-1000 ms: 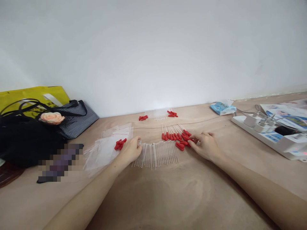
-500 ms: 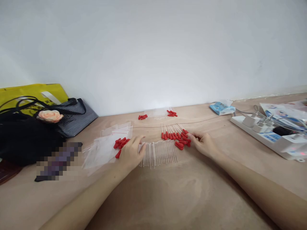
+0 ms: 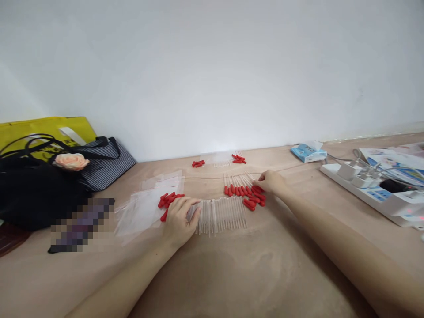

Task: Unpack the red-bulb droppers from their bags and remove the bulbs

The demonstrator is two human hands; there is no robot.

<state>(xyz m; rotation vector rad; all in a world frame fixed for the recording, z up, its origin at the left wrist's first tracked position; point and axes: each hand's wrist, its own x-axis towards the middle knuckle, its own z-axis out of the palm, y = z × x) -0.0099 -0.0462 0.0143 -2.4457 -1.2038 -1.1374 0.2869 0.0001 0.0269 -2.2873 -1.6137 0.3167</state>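
My left hand [image 3: 181, 219] rests at the left end of a row of clear glass dropper tubes [image 3: 222, 215], fingers curved and thumb apart, holding nothing visible. Beside its knuckles lie loose red rubber bulbs [image 3: 169, 199] on clear zip bags [image 3: 137, 216]. Behind the tubes, droppers with red bulbs [image 3: 236, 191] lie side by side, stems pointing to the wall. At their right end my right hand [image 3: 270, 182] has its fingertips closed by the stems and bulbs; what they pinch is hidden. More red bulbs [image 3: 250, 204] lie just in front of that hand.
Near the wall are more red bulbs [image 3: 198, 164], a clear bag [image 3: 220, 159] and red-bulbed droppers [image 3: 239, 159]. To the right stand a tissue pack [image 3: 308, 153] and a white power strip [image 3: 371, 192] with chargers. A striped bag [image 3: 107, 164] and black bag [image 3: 36, 194] occupy the left.
My right hand has moved slightly away from me, from the red bulbs toward the dropper stems. My left hand stays by the glass tubes. The view has shifted slightly.
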